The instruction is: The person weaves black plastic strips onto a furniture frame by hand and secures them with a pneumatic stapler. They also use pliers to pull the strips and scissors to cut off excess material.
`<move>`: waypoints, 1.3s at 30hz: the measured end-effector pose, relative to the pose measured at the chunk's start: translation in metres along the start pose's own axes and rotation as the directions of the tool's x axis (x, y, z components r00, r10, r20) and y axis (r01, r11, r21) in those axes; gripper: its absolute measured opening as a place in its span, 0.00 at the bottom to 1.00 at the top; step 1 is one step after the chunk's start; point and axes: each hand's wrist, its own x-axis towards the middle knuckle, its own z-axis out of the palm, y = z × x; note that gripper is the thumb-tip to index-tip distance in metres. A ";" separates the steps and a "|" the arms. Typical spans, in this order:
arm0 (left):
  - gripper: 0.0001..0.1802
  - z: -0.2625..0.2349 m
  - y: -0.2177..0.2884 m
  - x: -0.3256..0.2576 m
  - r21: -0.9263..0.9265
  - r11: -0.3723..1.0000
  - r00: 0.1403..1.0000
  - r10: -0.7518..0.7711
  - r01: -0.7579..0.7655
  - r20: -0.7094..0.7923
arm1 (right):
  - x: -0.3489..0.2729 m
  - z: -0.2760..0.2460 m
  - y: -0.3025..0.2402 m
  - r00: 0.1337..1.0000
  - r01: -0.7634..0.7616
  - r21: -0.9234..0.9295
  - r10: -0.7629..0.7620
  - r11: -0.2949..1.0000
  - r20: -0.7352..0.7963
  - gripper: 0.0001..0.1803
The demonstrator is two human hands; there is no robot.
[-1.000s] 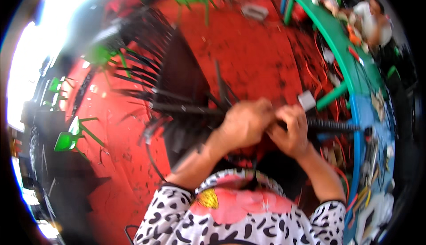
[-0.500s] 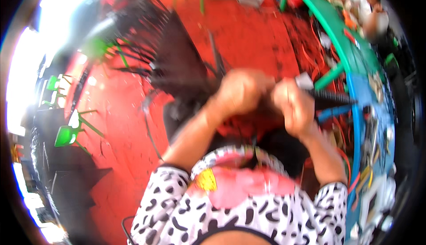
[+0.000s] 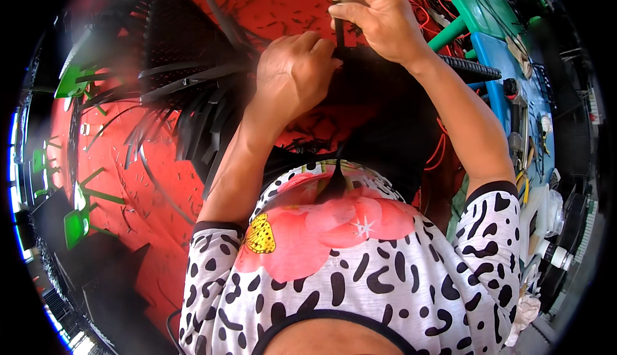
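Note:
In front of me is a black woven panel (image 3: pixel 177 30), spreading to the left, with many loose black strips (image 3: pixel 193 85) fanning from its edge. My left hand (image 3: pixel 292 75) is closed on the dark work near the middle; its fingertips and what exactly they grip are hidden. Farther out and to the right, my right hand (image 3: pixel 379 21) is raised, thumb and fingers pinched on a narrow black strip (image 3: pixel 340 34). This strip runs down from the pinch to beside my left hand's fingers. A dark ribbed edge (image 3: pixel 472 68) juts out beyond my right forearm.
Black scraps litter the red floor (image 3: pixel 270 1). At the right, a green table (image 3: pixel 479 8) adjoins a blue one (image 3: pixel 491 46) carrying tools and clutter. Red cords (image 3: pixel 440 149) trail beneath them. Small green chairs (image 3: pixel 77 226) stand at the left.
My hands, close together before, are now apart. The right has risen away, pulling the strip upright between them. My view has also shifted, and the woven panel appears farther left.

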 end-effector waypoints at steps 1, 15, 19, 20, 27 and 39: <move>0.12 0.001 -0.001 -0.001 0.023 1.000 1.000 0.008 -0.008 -0.011 | 0.005 0.000 -0.003 1.000 0.011 -0.133 -0.008 0.991 0.024 0.05; 0.14 0.001 -0.003 0.008 -0.029 0.998 0.996 0.049 -0.051 -0.073 | 0.031 -0.007 0.068 0.828 -0.440 -0.150 0.465 0.885 0.314 0.04; 0.15 0.002 -0.007 0.009 0.003 1.000 1.000 0.016 -0.016 -0.001 | 0.030 -0.006 0.063 0.841 -0.360 -0.259 0.432 0.896 0.327 0.07; 0.15 0.002 -0.008 0.009 0.000 1.000 1.000 0.019 -0.019 -0.002 | 0.025 -0.009 0.056 0.841 -0.361 -0.261 0.433 0.895 0.323 0.07; 0.12 0.007 -0.013 0.008 0.000 1.000 0.999 0.014 -0.014 -0.048 | -0.061 -0.064 0.022 0.981 0.164 -0.799 -0.015 0.578 0.191 0.28; 0.10 0.016 -0.022 0.025 0.047 0.999 1.000 -0.012 0.011 0.018 | -0.051 -0.095 0.063 0.924 0.372 -0.860 -0.229 0.350 0.307 0.25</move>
